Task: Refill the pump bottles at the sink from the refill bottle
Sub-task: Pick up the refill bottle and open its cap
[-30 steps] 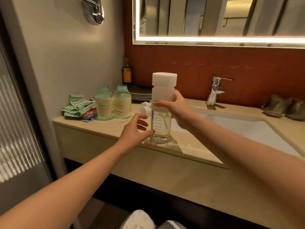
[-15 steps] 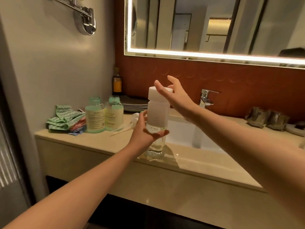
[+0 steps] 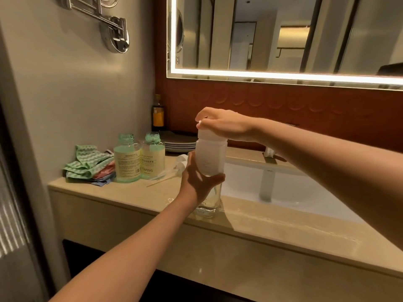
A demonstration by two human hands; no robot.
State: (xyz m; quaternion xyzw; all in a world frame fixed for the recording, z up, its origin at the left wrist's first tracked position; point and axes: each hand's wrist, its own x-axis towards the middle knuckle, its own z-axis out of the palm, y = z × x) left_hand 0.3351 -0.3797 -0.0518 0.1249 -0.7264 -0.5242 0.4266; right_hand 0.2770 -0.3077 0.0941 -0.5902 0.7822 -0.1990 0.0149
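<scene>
The refill bottle (image 3: 210, 159) stands upright at the edge of the counter (image 3: 135, 192), long axis vertical. The left hand (image 3: 197, 179) wraps its middle and the right hand (image 3: 222, 127) clamps the cap (image 3: 207, 133) at its 12 o'clock, placed to twist. The two open pump bottles (image 3: 127, 162) wait at 10 o'clock, nearer the left hand

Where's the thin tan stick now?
In the head view, the thin tan stick lies left of centre on the beige counter, between the pale green YAPING bottle and the left hand holding the tall clear bottle.
</scene>
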